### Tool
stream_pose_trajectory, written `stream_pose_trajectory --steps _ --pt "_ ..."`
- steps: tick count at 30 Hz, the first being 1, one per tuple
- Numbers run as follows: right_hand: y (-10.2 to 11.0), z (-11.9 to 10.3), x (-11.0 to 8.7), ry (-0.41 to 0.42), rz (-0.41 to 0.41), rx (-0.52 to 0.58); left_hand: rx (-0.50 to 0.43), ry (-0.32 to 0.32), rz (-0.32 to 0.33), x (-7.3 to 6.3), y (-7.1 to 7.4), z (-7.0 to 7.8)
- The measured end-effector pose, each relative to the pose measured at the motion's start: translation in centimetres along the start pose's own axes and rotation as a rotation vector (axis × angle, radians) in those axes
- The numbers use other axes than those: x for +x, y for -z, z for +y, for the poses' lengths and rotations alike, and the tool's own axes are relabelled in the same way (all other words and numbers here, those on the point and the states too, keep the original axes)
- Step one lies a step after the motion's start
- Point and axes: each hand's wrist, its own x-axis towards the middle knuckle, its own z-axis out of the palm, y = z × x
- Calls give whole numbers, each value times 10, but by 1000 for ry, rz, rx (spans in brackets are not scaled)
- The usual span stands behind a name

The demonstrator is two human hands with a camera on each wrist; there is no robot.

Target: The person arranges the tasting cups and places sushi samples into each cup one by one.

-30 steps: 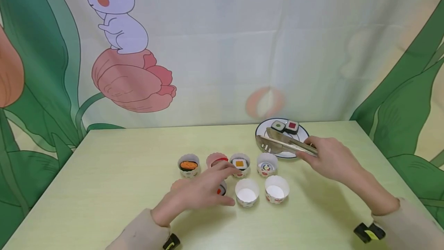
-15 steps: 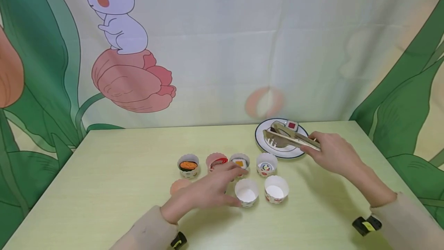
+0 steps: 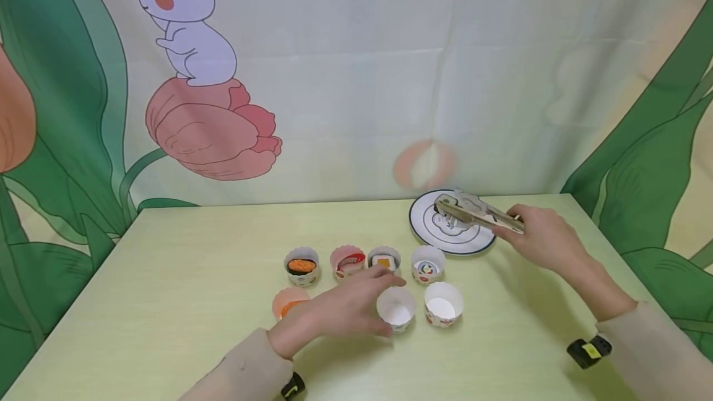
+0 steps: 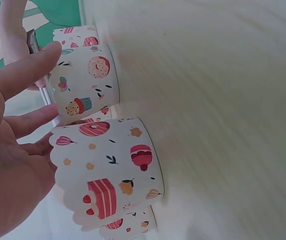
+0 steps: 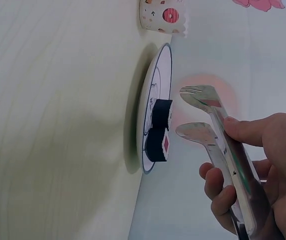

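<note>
My right hand point(image 3: 548, 237) grips metal food tongs point(image 3: 484, 218) over the plate point(image 3: 426, 235). In the right wrist view the tong tips are apart, facing two toy sushi rolls: one roll point(image 5: 162, 114) and another with a red square centre point(image 5: 157, 145). The tongs mostly hide both rolls in the head view. My left hand point(image 3: 351, 305) reaches over the paper cups, thumb and fingers spread on either side of an empty white cup point(image 3: 396, 311). In the left wrist view the thumb and fingertips lie right at the rim of a printed cup point(image 4: 85, 82).
Another empty cup point(image 3: 444, 305) stands to the right. Behind are cups with an orange-topped sushi point(image 3: 302, 267), a red-topped piece point(image 3: 351, 263), an orange-square piece point(image 3: 384, 262) and a round piece point(image 3: 427, 269). An orange-lined cup point(image 3: 289, 303) is partly behind the left hand. A printed curtain point(image 3: 345, 110) hangs behind the table.
My left hand has moved right, from over a filled cup to the empty white cup. The tongs have shifted right and slightly back across the plate, now over the rolls.
</note>
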Motion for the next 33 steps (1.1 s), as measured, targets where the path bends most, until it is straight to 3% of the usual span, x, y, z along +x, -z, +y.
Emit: stream_pose_trajectory --steps 14,33 --pt "2 15 8 -44 26 -17 -6 24 -40 5 -4 0" --pt "0 35 10 -95 35 -21 22 42 -29 5 -7 -2"
